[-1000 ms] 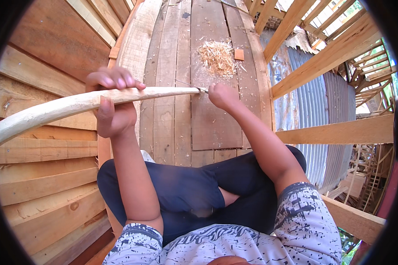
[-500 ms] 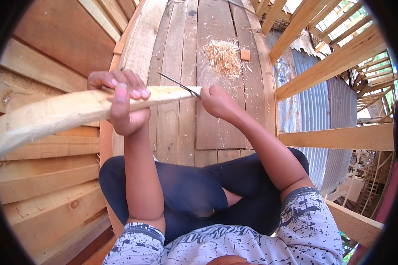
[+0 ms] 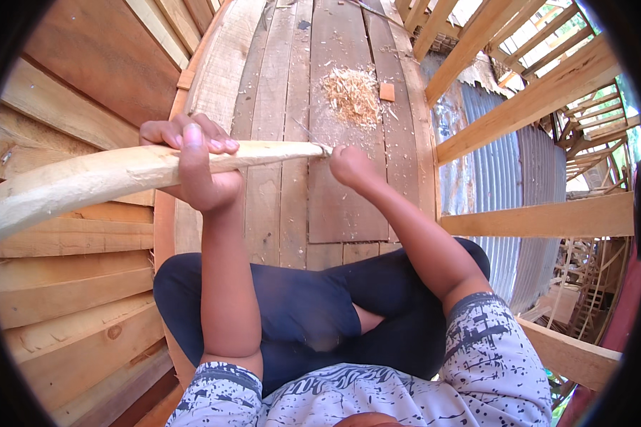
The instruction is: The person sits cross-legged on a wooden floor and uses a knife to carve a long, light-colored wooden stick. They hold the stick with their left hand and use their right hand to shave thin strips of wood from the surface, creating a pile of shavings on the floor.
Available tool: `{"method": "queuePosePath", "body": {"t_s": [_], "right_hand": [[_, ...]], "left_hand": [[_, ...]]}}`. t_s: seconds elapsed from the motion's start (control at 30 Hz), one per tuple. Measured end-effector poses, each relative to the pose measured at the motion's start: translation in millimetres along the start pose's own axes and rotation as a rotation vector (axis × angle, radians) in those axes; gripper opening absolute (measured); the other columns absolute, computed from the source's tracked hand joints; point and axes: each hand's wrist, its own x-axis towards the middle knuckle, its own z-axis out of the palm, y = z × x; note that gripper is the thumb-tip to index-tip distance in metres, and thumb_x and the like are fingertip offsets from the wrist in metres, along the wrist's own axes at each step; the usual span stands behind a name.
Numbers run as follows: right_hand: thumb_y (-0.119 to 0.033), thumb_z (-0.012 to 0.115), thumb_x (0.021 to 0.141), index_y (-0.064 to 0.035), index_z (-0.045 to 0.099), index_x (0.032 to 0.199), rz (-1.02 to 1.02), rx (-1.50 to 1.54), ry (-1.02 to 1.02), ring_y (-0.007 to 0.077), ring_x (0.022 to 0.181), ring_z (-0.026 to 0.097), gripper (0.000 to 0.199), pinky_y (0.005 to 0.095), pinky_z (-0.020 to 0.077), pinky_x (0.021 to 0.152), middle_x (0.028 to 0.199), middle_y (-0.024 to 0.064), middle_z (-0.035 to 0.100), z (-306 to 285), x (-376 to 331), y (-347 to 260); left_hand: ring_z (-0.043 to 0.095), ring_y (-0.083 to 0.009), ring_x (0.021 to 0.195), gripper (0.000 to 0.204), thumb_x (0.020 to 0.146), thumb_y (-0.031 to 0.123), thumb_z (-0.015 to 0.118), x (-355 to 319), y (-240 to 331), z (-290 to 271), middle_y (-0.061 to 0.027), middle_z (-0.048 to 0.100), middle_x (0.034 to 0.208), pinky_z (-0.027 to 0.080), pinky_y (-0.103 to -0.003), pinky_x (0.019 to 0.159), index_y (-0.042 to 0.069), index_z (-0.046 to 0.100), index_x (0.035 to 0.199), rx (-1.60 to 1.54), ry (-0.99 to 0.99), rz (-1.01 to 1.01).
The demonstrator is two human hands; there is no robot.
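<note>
A long, pale, peeled wooden pole (image 3: 85,179) reaches in from the left rim and narrows to a tapered end right of centre. My left hand (image 3: 196,160) is closed round it, the thumb over the near side and the fingers over the far side. My right hand (image 3: 352,169) is a closed fist just past the narrow end, gripping a knife whose handle the fist hides. Only a thin, faint line of the knife's blade (image 3: 305,129) shows, slanting away to the upper left beyond the pole's end.
Wood shavings (image 3: 352,97) lie heaped on the plank floor (image 3: 263,206), beside a small orange-brown block (image 3: 387,92). A board wall (image 3: 71,285) stands close on the left. At right, wooden rails (image 3: 534,215) border corrugated metal sheets (image 3: 495,156). My crossed legs (image 3: 299,299) are below.
My right hand has shifted slightly right and down, off the pole's end. The blade, plainly visible across the pole before, now shows as a faint thin line. The left hand keeps its hold.
</note>
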Motion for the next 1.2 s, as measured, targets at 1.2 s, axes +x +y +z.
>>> {"method": "queuePosePath", "body": {"t_s": [1.2], "right_hand": [[-0.032,0.033,0.103,0.0086,0.062,0.071,-0.106,0.06,0.13,0.0459,0.068,0.064,0.058,0.0536,0.0472,0.07,0.068,0.0319,0.06,6,-12,-16]], "left_hand": [[0.04,-0.0101,0.047,0.019,0.082,0.005,0.057,-3,0,1,-0.0016,0.04,0.06,0.043,-0.024,0.045,0.011,0.039,0.084,-0.053,0.031,-0.019]]}}
